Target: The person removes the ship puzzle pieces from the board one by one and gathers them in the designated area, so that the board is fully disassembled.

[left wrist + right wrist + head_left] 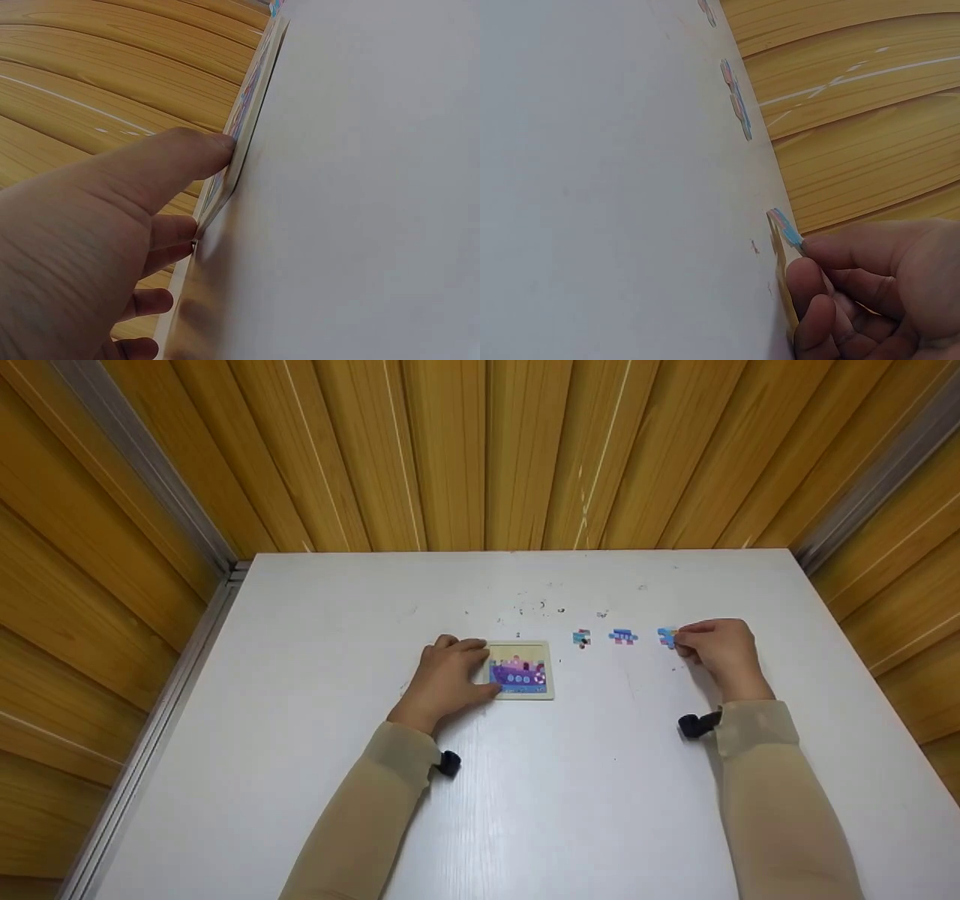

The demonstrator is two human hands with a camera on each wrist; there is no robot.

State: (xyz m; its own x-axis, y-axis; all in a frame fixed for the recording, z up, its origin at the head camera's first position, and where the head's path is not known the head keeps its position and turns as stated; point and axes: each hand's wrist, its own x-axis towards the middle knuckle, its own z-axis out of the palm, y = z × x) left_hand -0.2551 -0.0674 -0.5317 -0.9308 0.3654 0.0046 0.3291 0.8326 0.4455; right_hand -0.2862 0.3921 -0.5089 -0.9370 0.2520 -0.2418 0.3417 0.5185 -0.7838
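Observation:
A small jigsaw puzzle board with a pale frame lies on the white table, its lower part filled with a purple boat picture and its upper strip bare. My left hand grips its left side, the thumb on the near edge and the fingers at the far corner. Between thumb and fingertips my right hand pinches a blue jigsaw piece; in the right wrist view this piece is tilted, with one edge raised. Two more pieces lie left of it: a blue-and-pink one and a multicoloured one.
Dark specks and scuffs mark the white table beyond the board. Yellow wood-plank walls enclose the table at the back and sides. A black strap device sits on each wrist.

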